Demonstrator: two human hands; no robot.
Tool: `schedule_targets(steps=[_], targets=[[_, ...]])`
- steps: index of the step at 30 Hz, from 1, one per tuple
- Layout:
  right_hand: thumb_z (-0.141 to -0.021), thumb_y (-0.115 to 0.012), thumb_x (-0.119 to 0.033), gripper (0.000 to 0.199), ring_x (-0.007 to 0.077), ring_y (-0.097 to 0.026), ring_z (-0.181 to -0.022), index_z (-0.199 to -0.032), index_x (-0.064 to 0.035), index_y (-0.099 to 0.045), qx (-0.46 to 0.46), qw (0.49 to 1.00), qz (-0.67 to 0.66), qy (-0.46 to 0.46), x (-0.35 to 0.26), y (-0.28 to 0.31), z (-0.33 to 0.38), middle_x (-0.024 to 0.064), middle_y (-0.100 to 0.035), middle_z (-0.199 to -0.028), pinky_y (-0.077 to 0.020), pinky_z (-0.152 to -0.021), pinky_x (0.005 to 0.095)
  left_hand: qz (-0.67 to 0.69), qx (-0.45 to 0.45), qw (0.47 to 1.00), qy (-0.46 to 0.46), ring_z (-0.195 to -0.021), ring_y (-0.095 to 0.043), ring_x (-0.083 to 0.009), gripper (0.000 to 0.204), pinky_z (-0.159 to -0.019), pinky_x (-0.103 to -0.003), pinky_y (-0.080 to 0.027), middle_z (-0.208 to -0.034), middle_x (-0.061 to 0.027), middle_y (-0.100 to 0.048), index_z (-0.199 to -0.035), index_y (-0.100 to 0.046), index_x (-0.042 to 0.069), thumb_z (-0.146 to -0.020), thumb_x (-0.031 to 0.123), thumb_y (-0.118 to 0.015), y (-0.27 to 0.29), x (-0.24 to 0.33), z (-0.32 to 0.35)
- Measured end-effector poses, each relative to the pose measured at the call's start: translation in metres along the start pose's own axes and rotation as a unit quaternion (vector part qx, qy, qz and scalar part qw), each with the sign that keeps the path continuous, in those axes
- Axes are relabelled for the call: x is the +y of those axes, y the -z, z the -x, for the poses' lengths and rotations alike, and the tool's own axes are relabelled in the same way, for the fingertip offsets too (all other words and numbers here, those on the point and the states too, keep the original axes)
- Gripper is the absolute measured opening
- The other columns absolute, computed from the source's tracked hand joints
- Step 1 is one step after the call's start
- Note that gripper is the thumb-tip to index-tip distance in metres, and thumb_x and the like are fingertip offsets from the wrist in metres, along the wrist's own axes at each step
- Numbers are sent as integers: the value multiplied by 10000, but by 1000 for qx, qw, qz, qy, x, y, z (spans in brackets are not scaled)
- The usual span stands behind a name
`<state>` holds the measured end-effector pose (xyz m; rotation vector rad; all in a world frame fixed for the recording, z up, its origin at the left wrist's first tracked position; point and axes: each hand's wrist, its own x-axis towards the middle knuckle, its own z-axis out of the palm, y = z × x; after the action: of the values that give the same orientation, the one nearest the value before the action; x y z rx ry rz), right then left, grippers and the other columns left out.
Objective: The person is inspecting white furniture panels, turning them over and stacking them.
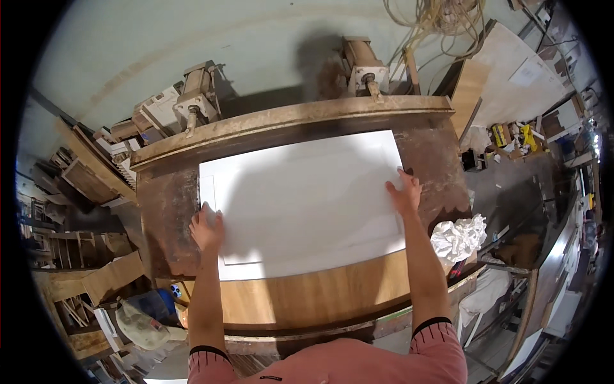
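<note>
A white framed panel (307, 205), like a cabinet door with a recessed middle, lies flat on the brown worktable (167, 221) in front of me. Its near edge rests by a strip of wood-grain board (320, 297). My left hand (207, 229) grips the panel's left edge, thumb on the top face and fingers along the side. At the opposite edge, my right hand (405, 191) holds on in the same way, its thumb over the face. The undersides of the fingers are partly hidden. A shadow covers much of the panel.
Beyond the panel runs a wooden press bar (294, 125), with two cylinders (197, 93) (366, 67) behind it. Crumpled white plastic (458, 239) sits at the table's right side. A phone (179, 291) lies near my left forearm. Wood offcuts (96, 160) stand at the left.
</note>
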<state>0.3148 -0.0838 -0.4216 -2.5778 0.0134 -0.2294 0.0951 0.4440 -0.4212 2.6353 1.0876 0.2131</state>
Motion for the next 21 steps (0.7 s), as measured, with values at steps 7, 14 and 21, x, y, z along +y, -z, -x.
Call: schedule_targets(steps=[7, 14, 21], targets=[[-792, -797, -268, 453, 332, -583, -1085, -1230, -205, -702, 94, 995, 16, -24, -11, -8, 11, 97, -628, -1128, -470, -959, 443, 12, 80, 996, -44, -1169, -502, -376, 486, -1051, -507, -381, -1262, -178, -571, -1406, -586, 159, -960, 349, -615, -8, 5, 8], [-817, -782, -291, 424, 296, -565, -1135, -1226, -219, -700, 77, 994, 35, -62, -9, -12, 9, 61, -621, -1140, -450, -1002, 420, 19, 73, 997, -23, -1158, -495, -398, 488, -1036, -514, -382, -1232, -208, -570, -1409, -580, 112, -974, 333, -595, -8, 6, 9], [-824, -762, -324, 421, 287, -548, -1135, -1224, -216, -689, 99, 992, 70, -25, -12, -12, 10, 49, -613, -1158, -406, -1025, 438, 39, 84, 995, -47, -1163, -482, -396, 487, -1039, -510, -383, -1250, -206, -556, -1414, -579, 123, -981, 345, -583, -9, 5, 8]])
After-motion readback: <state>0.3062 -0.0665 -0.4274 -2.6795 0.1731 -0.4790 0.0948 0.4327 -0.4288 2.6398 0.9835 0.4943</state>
